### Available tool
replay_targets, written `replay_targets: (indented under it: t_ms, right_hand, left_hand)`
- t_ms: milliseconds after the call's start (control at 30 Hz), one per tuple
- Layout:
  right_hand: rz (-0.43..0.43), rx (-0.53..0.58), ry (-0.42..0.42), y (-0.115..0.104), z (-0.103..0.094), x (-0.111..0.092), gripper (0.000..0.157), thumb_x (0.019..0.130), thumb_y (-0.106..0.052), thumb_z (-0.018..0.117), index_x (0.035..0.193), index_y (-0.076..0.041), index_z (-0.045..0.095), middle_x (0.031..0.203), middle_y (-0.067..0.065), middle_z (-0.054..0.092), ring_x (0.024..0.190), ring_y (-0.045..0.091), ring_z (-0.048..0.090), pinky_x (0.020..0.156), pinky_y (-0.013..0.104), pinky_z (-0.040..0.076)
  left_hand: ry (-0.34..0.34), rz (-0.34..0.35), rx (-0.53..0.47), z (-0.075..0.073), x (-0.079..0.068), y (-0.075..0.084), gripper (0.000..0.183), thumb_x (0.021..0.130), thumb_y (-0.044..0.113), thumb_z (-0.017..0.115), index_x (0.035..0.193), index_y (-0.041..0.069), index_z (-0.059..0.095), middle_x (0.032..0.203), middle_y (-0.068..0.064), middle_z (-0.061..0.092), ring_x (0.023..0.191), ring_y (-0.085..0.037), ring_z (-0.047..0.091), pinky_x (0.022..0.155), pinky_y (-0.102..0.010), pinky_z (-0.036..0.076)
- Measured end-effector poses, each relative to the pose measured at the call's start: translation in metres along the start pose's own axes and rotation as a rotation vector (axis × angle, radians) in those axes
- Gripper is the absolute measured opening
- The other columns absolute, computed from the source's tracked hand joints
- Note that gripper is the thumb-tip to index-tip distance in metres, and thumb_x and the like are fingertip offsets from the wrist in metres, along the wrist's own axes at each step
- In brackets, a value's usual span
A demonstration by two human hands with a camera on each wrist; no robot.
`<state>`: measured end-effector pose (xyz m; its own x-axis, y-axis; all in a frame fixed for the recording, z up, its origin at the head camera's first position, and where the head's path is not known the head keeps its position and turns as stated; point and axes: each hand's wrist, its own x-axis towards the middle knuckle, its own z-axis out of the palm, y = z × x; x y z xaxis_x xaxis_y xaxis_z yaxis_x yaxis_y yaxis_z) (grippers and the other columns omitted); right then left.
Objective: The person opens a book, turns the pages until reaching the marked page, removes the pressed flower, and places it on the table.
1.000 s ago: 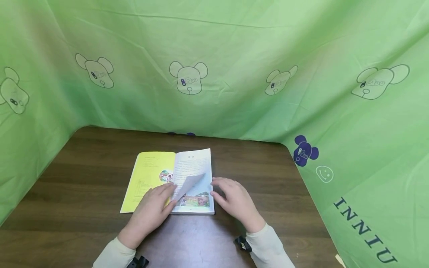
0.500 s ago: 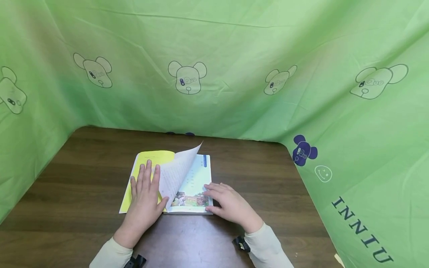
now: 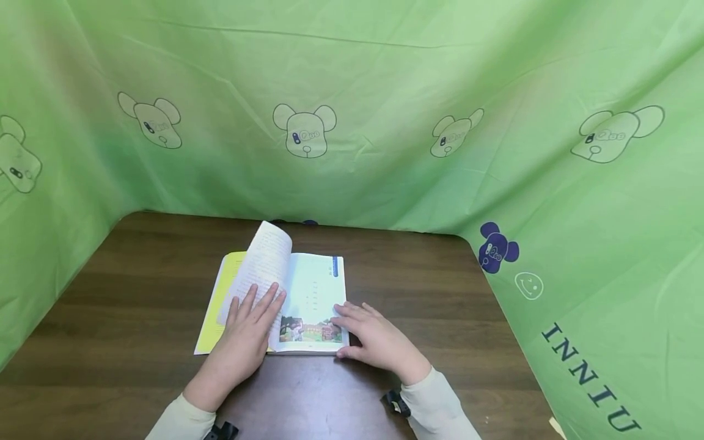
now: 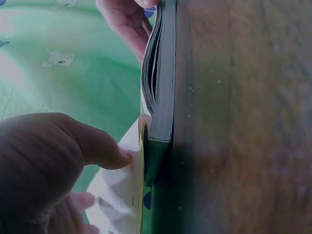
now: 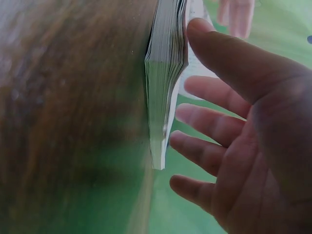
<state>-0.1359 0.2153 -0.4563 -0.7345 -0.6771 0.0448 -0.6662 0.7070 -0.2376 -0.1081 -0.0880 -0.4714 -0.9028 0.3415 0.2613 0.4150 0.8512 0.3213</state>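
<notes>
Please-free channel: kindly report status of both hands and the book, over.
Left hand on curled white page; right hand at right edge of open book; nothing seen in the way.

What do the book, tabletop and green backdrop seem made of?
Book: seemingly matte paper, its thin leaves showing at the edge. Tabletop: dark wood or laminate, grained with a soft sheen. Green backdrop: probably smooth fabric, judging by its creases.

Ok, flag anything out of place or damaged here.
Nothing looks spilled or damaged. Only a white page stands out: it bows up above the yellow page of the open book rather than lying flat.
</notes>
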Motion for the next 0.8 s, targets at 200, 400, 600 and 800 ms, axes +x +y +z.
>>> replay_targets:
  t_ms: [200, 400, 600, 800]
  right_hand:
    - [0.006, 0.024, -0.026, 0.0001, -0.0002, -0.0005, 0.069, 0.088, -0.045, 0.079, 0.144, -0.011, 0.06, 0.157, 0.009, 0.049, 0.147, 0.029, 0.043, 0.121, 0.058, 0.028]
    - [-0.001, 0.029, -0.05, -0.0002, 0.0019, -0.002, 0.069, 0.089, -0.046, 0.077, 0.146, -0.011, 0.058, 0.159, 0.008, 0.046, 0.148, 0.03, 0.041, 0.121, 0.059, 0.026]
    - [0.006, 0.017, -0.065, -0.0003, -0.0004, -0.001, 0.068, 0.089, -0.045, 0.077, 0.145, -0.012, 0.059, 0.159, 0.007, 0.046, 0.149, 0.027, 0.041, 0.122, 0.059, 0.025]
    - [0.009, 0.012, -0.071, 0.0001, 0.0008, 0.0001, 0.065, 0.091, -0.047, 0.075, 0.145, -0.013, 0.06, 0.159, 0.006, 0.046, 0.149, 0.027, 0.041, 0.123, 0.058, 0.024]
  left_hand:
    - [-0.07, 0.006, -0.015, 0.0008, -0.0012, 0.0007, 0.056, 0.099, -0.001, 0.054, 0.152, 0.015, 0.05, 0.162, -0.008, 0.042, 0.151, -0.043, 0.031, 0.114, -0.073, 0.027]
    - [-0.153, -0.035, -0.033, 0.0004, -0.0044, 0.0023, 0.048, 0.101, 0.002, 0.053, 0.147, 0.014, 0.056, 0.159, -0.014, 0.045, 0.148, -0.046, 0.035, 0.109, -0.075, 0.03]
    - [-0.169, -0.071, -0.03, 0.0003, -0.0041, -0.0003, 0.044, 0.098, 0.004, 0.057, 0.141, 0.011, 0.062, 0.158, -0.016, 0.045, 0.147, -0.047, 0.038, 0.108, -0.076, 0.032]
    - [-0.162, -0.107, -0.043, -0.0003, -0.0041, -0.0032, 0.042, 0.096, 0.012, 0.062, 0.139, 0.012, 0.065, 0.155, -0.016, 0.049, 0.145, -0.046, 0.04, 0.109, -0.075, 0.031]
